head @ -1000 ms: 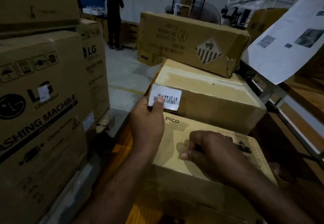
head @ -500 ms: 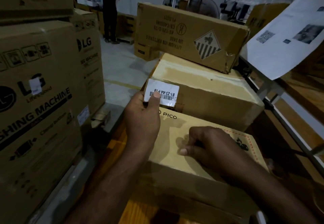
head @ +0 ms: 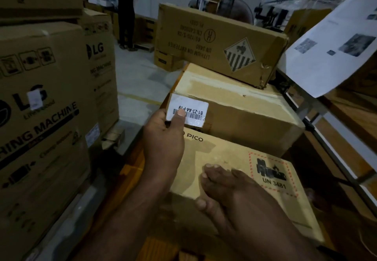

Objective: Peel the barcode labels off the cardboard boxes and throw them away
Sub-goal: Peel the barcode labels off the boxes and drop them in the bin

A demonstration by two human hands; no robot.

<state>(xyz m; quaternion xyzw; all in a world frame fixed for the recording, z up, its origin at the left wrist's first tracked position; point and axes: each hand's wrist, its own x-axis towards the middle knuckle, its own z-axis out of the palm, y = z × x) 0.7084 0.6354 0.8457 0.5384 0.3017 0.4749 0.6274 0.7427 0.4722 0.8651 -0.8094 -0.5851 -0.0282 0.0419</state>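
The left hand [head: 163,138] is pinching the white barcode label [head: 187,110] between thumb and fingers, holding it up just in front of the near left corner of the plain middle box [head: 244,107]. The right hand [head: 230,191] is lying flat, fingers [head: 210,169] spread and holding nothing, on top of the nearest box marked PICO [head: 234,154]. A lithium-battery box [head: 214,42] is sitting on the middle box, and LG washing machine cartons [head: 40,107] are standing to the left.
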